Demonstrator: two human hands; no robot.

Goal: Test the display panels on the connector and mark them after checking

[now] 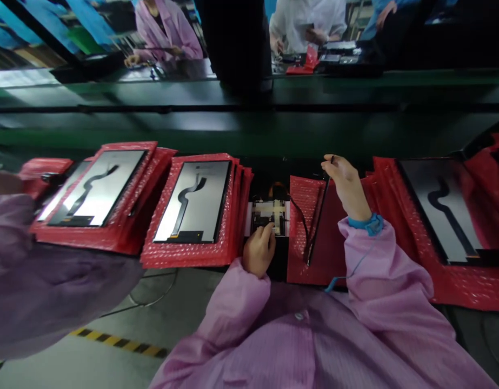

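My right hand point(346, 181), a blue strap round its wrist, pinches the top end of a thin dark display panel point(319, 221). The panel stands nearly edge-on over a red bubble-wrap sleeve point(330, 254). From it a dark ribbon cable point(300, 210) curves left towards a small circuit board point(267, 209) with yellowish tape. At the board's near edge is my left hand point(258, 251), its fingers curled and fingertips touching the board. What lies under those fingertips is hidden.
Display panels on red bubble-wrap stacks lie to the left point(192, 202), farther left point(101, 189) and right point(439, 210). A co-worker's purple sleeve point(10, 232) reaches in at the left. Beyond a green ledge point(172, 121), people sit at another bench.
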